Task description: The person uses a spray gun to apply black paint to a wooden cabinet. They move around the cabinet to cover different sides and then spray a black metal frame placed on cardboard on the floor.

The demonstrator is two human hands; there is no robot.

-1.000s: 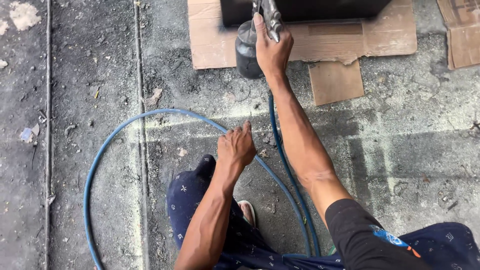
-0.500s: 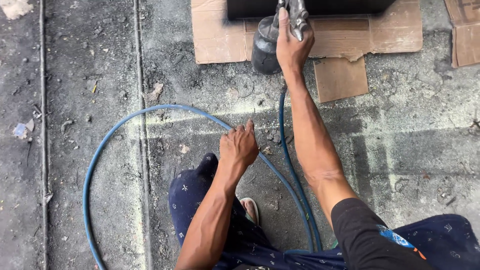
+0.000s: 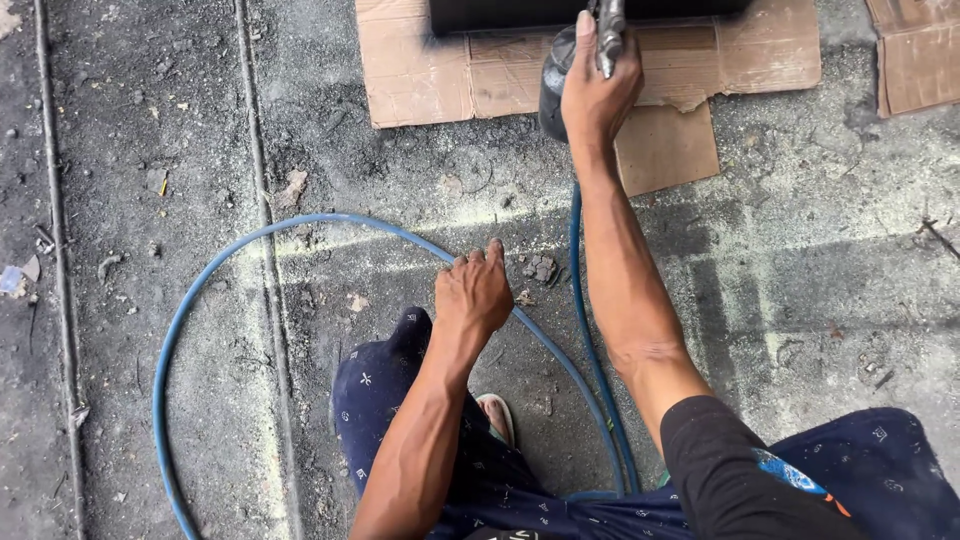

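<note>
My right hand (image 3: 597, 92) is stretched forward and grips a spray gun (image 3: 608, 35) with a dark cup (image 3: 554, 82) hanging under it. The gun points at a black panel (image 3: 560, 12) lying on sheets of cardboard (image 3: 450, 70) at the top of the view. A blue air hose (image 3: 577, 260) runs from the gun back under my arm. My left hand (image 3: 474, 293) rests flat on the dirty concrete floor, fingers together, holding nothing, beside the hose loop and just ahead of my knee.
The blue hose makes a wide loop (image 3: 175, 330) across the floor on the left. More cardboard (image 3: 915, 55) lies at the top right. Two floor grooves (image 3: 262, 260) run top to bottom. My legs in dark patterned trousers (image 3: 380, 400) and a sandal (image 3: 497, 415) fill the bottom.
My right hand has carried the spray gun to the right along the black panel. The left hand has stayed on the floor.
</note>
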